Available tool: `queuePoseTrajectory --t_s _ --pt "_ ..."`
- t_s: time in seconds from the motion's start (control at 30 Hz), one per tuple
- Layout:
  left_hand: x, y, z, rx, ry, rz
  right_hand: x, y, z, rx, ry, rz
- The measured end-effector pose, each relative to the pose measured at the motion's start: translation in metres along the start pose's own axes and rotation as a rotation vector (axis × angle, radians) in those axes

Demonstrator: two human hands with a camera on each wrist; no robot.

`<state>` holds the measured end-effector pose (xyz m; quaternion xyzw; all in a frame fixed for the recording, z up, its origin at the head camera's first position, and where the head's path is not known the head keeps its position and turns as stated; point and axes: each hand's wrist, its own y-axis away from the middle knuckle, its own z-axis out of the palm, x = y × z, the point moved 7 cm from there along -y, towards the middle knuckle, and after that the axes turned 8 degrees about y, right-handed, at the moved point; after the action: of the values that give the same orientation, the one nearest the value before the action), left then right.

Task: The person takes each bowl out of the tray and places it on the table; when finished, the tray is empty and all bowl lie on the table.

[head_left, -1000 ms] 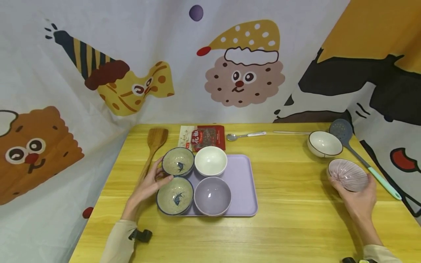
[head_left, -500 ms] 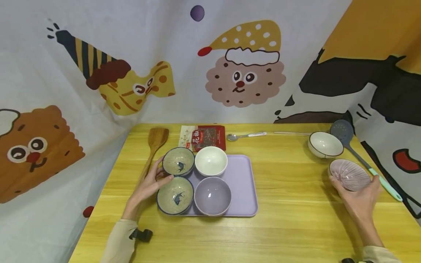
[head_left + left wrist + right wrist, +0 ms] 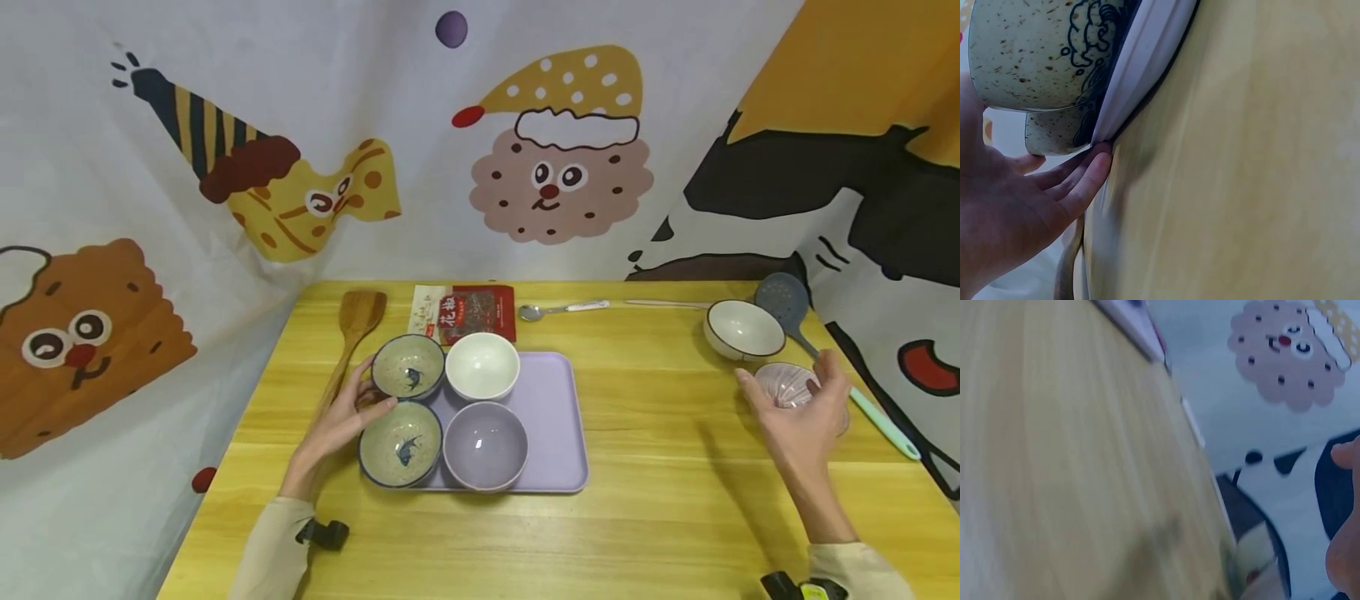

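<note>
My left hand (image 3: 341,429) lies at the left edge of the lilac tray (image 3: 558,425), its fingertips right at the tray's rim in the left wrist view. Its thumb reaches between two speckled bowls with blue fish, a rear bowl (image 3: 397,362) and a front bowl (image 3: 392,458). Beside these on the tray sit a white bowl (image 3: 482,367) and a greyish-purple bowl (image 3: 486,446). At the right, my right hand (image 3: 802,433) is open with fingers spread, holding nothing. It overlaps the pink striped bowl (image 3: 780,379) in the head view, hiding part of it.
A cream bowl (image 3: 744,331) with a dark rim stands behind the striped bowl, near a skimmer (image 3: 885,425) with a mint handle. Along the back lie a wooden spatula (image 3: 362,315), a red spice packet (image 3: 476,312), a spoon (image 3: 558,310) and a thin stick (image 3: 667,302).
My right hand has let go of the striped bowl and lifted off it, moving slightly left. The left hand and the bowls on the tray have stayed put.
</note>
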<state>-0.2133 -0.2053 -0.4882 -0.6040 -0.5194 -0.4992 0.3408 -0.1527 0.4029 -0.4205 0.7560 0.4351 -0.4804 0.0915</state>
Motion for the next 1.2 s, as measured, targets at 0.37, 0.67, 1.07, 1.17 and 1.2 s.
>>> queuePoseTrajectory --t_s 0.37,0.67,1.07,1.17,1.2 --pt "0.000 -0.001 0.001 -0.003 0.014 -0.010 -0.060 0.013 0.049 -0.146 -0.081 -0.268" --pt "0.004 -0.002 0.003 -0.018 0.027 0.001 -0.075 0.020 0.107 -0.420 -0.103 -0.412" --pt "-0.002 -0.001 0.001 0.006 0.023 -0.001 -0.116 0.052 0.168 -0.598 -0.216 -0.653" --pt "-0.002 -0.001 0.001 0.007 0.028 -0.002 -0.122 0.060 0.184 -0.658 -0.206 -0.686" --pt "-0.002 0.000 0.001 0.007 0.026 -0.003 -0.123 0.062 0.190 -0.681 -0.202 -0.692"
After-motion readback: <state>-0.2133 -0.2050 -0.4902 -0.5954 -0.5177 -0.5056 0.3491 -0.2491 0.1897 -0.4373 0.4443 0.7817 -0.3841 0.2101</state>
